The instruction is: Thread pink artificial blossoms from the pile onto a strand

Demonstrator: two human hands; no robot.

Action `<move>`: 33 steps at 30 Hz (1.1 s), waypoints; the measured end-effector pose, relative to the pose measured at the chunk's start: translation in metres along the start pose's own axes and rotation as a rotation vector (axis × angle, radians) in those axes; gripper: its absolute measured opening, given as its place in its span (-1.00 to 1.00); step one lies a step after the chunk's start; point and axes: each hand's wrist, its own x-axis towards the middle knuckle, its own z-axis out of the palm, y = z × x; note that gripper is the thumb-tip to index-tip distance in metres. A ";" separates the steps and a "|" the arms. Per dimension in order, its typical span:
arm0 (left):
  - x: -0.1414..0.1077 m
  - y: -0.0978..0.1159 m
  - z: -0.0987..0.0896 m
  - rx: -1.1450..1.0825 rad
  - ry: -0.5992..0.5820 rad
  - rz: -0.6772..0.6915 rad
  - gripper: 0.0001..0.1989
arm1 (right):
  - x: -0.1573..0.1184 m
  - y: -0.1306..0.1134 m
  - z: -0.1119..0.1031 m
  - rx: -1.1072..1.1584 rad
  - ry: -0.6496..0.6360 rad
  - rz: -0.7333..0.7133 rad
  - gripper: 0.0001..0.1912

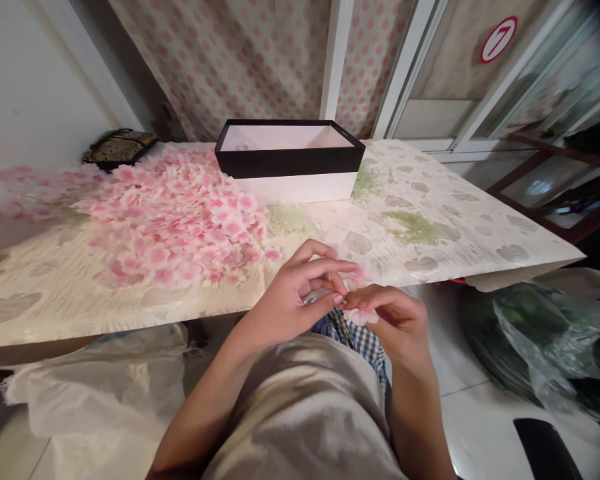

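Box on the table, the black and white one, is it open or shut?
Open: no lid covers the box, and its pale inner walls show through the top.

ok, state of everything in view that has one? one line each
Left hand, fingers bent, fingertips at the right hand's; grip unclear
Right hand, fingertips pinched together at the petals
Pale petals, at the right fingertips, partly hidden
Box, upright, open-topped, contents mostly hidden
Pink flowers, loose, heaped
Green bits, loose, scattered
Curtain, hanging
White sack, crumpled
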 end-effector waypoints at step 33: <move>-0.006 0.007 0.007 0.238 -0.021 0.104 -0.64 | -0.003 -0.027 0.002 -0.389 -0.061 -0.155 -0.69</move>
